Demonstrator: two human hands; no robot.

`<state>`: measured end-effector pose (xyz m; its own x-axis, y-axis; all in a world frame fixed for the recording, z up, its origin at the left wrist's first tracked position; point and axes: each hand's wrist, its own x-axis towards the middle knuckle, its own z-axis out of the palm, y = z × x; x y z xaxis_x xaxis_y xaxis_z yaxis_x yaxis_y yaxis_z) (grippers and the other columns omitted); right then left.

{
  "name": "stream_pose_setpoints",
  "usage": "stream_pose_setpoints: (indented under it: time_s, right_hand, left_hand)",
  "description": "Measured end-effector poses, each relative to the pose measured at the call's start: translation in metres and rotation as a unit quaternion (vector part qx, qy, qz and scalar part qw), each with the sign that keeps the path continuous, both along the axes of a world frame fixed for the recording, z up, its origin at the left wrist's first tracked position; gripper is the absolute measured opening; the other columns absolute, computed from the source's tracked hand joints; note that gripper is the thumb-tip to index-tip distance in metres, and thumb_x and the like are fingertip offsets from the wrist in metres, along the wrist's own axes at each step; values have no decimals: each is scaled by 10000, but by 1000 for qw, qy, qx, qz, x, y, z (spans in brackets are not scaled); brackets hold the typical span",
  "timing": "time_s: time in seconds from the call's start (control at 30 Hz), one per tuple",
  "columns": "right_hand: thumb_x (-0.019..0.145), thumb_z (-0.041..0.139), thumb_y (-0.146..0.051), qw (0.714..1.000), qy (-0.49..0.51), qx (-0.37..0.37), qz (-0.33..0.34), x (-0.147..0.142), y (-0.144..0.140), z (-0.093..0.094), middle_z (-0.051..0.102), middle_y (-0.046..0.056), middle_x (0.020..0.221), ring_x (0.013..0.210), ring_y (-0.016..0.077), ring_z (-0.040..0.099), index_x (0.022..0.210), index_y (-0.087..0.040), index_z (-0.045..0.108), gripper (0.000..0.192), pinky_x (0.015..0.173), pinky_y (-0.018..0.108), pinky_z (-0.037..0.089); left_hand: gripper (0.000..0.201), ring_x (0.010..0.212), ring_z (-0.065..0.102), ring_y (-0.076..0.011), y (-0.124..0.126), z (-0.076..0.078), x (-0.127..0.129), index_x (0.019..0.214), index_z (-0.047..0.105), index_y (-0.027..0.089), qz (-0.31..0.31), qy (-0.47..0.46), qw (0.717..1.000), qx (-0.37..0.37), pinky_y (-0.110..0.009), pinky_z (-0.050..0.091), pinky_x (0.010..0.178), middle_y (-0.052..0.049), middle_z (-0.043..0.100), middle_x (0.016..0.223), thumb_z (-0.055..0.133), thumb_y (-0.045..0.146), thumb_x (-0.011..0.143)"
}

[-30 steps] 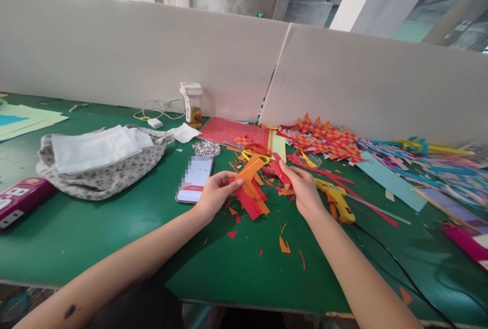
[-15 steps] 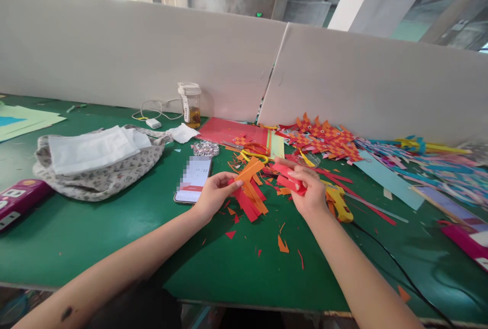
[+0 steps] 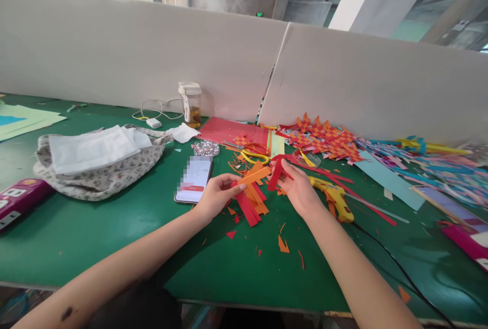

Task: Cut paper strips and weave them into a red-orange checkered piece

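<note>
red strip (image 3: 275, 176) in the right hand (image 3: 301, 190) now droops; orange strip (image 3: 256, 175) in the left hand (image 3: 216, 196) lies flatter.

The person's left forearm (image 3: 141, 258) and right forearm (image 3: 346, 258) are bare as far as they show, slim and tapering toward the wrists. The left hand (image 3: 213, 199) and right hand (image 3: 301, 190) are bare too. A small dark mark (image 3: 66, 313), roughly oval, sits on the left forearm, near left. Beside that arm shows plain black clothing (image 3: 143, 306), its details lost in shadow.
</note>
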<state>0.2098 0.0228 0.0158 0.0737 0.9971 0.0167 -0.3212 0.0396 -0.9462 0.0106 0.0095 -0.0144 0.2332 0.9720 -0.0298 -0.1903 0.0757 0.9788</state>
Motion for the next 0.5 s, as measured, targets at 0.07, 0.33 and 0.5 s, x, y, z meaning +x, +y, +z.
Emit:
stream_pose_setpoints:
  time_s: [0.07, 0.33, 0.5]
  right_hand:
    - [674, 698, -427, 999, -23, -24, 9, -1, 0, 0, 679, 18, 822, 778, 143, 603, 762, -209, 694, 236, 704, 256, 485]
    - [666, 668, -489, 994, -90, -60, 9, -4, -1, -1, 680, 14, 735, 708, 156, 616, 696, -202, 674, 289, 630, 243, 477]
    - [592, 737, -445, 991, -126, -51, 14, -10, -7, 5, 632, -16, 626, 528, 91, 528, 671, -179, 661, 287, 497, 210, 398]
  left_hand:
    - [362, 640, 579, -110, -1, -1, 1, 809, 618, 145, -6, 11, 1000, 18, -216, 458, 598, 0, 622, 679, 745, 410, 598]
    - [347, 574, 533, -90, 0, -5, 1, 802, 626, 145, -11, 37, 998, 48, -204, 424, 561, 25, 573, 608, 738, 409, 606]
    - [295, 607, 544, -93, 0, -7, 2, 816, 643, 153, -20, 68, 994, 82, -200, 429, 575, 3, 614, 681, 709, 389, 652]
